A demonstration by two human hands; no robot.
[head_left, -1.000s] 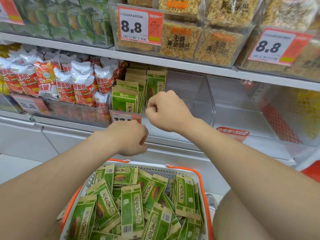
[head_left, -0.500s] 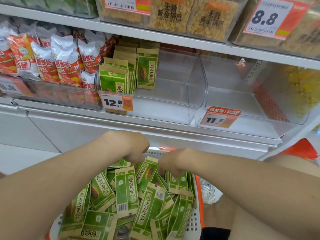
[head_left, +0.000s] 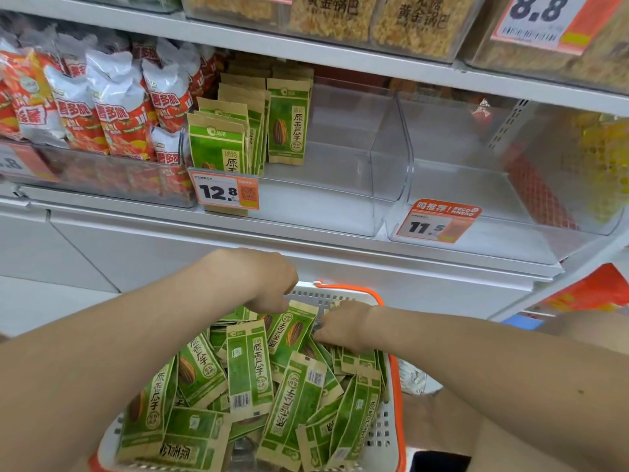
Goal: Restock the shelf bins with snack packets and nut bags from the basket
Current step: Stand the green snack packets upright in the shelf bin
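The left forearm (head_left: pixel 119 352) and right forearm (head_left: pixel 493 362) are showing bare along their whole visible length, and the left hand (head_left: pixel 269 281) and right hand (head_left: pixel 343 327) are bare too. A small dark speck (head_left: pixel 580 391) is sitting on the right forearm. At 5 o'clock, black clothing (head_left: pixel 439 461) is peeking in below a bare leg (head_left: pixel 449 420).

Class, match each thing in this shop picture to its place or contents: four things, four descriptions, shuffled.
1 red-and-white snack bags
2 12.8 price tag
3 11.5 price tag
4 basket

a on the empty clear bin
b holds loose green packets
c left bin on the shelf
d in front of the upright green packets

Pairs: 1-c, 2-d, 3-a, 4-b.
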